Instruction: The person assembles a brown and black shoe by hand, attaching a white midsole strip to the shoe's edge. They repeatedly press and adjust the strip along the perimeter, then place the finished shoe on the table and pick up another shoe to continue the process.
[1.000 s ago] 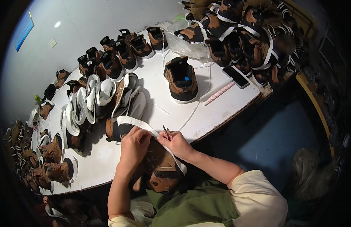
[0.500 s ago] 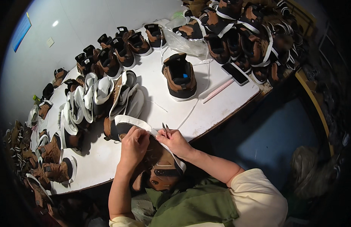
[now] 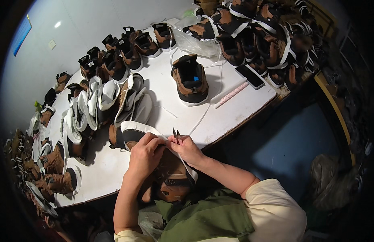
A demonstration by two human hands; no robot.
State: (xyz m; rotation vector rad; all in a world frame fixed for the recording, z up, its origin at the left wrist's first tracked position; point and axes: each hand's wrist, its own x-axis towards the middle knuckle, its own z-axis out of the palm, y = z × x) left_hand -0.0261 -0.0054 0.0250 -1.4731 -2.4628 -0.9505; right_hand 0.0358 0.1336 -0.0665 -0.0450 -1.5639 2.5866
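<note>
A brown and black shoe upper (image 3: pixel 171 189) with a white edge strip hangs over the table's near edge, partly on my lap. My left hand (image 3: pixel 146 151) is closed, its fingers bunched on the white edge. Close beside it, my right hand (image 3: pixel 186 150) is closed around a small pair of scissors (image 3: pixel 177 136), blades pointing up and away from me. Thumb and finger of that hand also pinch the same edge, near my left fingertips. What lies between the fingertips is too small to make out.
A finished-looking shoe (image 3: pixel 190 80) stands mid-table, a phone (image 3: pixel 250 76) and pinkish pen-like stick (image 3: pixel 231 95) to its right. White-lined uppers (image 3: pixel 108 97) lean in a row at left. More shoes are heaped at back right (image 3: pixel 271 46). Another person's hand (image 3: pixel 53 223) shows lower left.
My left hand has turned, its fingers reaching right along the white edge up to my right hand. My right hand stays nearly in place. At lower left, the other person's shoe piece has shifted.
</note>
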